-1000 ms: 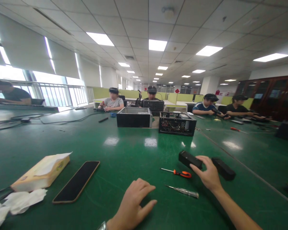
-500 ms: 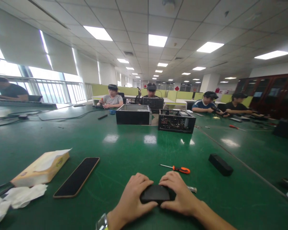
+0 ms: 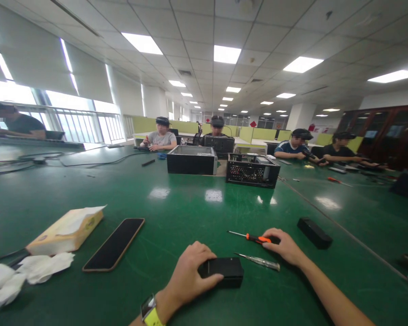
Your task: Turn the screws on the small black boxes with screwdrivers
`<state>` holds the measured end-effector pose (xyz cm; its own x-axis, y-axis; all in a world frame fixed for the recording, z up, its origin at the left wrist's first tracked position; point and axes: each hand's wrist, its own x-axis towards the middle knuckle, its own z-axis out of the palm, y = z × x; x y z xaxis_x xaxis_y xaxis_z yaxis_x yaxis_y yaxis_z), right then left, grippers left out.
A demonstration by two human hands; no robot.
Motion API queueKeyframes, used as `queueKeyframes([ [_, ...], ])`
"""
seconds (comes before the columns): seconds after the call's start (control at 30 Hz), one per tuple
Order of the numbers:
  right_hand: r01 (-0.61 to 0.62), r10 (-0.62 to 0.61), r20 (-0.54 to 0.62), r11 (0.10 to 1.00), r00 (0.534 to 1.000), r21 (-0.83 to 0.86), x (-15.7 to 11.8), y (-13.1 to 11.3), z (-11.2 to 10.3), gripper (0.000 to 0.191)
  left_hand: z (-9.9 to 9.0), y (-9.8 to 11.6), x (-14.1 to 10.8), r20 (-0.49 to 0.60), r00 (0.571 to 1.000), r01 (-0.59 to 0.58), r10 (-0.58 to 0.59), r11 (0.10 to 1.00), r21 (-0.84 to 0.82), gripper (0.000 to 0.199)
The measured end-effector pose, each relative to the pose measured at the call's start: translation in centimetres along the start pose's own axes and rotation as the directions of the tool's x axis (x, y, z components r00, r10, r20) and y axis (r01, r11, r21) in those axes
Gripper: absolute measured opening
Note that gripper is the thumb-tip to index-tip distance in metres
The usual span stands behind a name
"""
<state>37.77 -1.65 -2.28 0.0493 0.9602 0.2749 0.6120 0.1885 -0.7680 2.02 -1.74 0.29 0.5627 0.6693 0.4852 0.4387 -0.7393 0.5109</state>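
A black rectangular box [image 3: 229,270] lies on the green table in front of me, and my left hand [image 3: 194,271] grips its left end between thumb and fingers. To the right, my right hand [image 3: 283,246] has closed its thumb and fingers on the handle end of an orange and black screwdriver [image 3: 255,238], whose thin shaft points left along the table. Between the two hands rests a second, slim screwdriver with a clear handle [image 3: 263,262], touched by neither. Another black block [image 3: 314,233] sits further right, apart from my right hand.
On the left are a phone [image 3: 115,244], a tissue pack [image 3: 68,231] and crumpled tissues [image 3: 46,267]. Ahead stand two opened computer cases [image 3: 191,162]. Cables [image 3: 64,158] run across the far left. Several people sit around the table; another screwdriver [image 3: 335,180] lies far right.
My right hand has let go of the black box and moved right and forward onto the orange screwdriver's handle. The left hand keeps its grip. The view has shifted slightly.
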Motion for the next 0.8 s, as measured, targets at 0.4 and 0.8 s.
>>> queueKeyframes([
  [0.4,-0.049,0.177,-0.158,0.8,0.972,0.599,-0.4,-1.7,0.8,0.04,0.1,-0.8,-0.1,-0.013,0.999,-0.036,0.035,0.995,-0.09,0.033],
  [0.8,-0.029,0.131,-0.104,0.745,0.986,0.666,-1.3,-3.2,0.9,0.032,0.4,-1.3,-0.4,0.021,1.0,-0.022,0.023,0.999,-0.025,0.043],
])
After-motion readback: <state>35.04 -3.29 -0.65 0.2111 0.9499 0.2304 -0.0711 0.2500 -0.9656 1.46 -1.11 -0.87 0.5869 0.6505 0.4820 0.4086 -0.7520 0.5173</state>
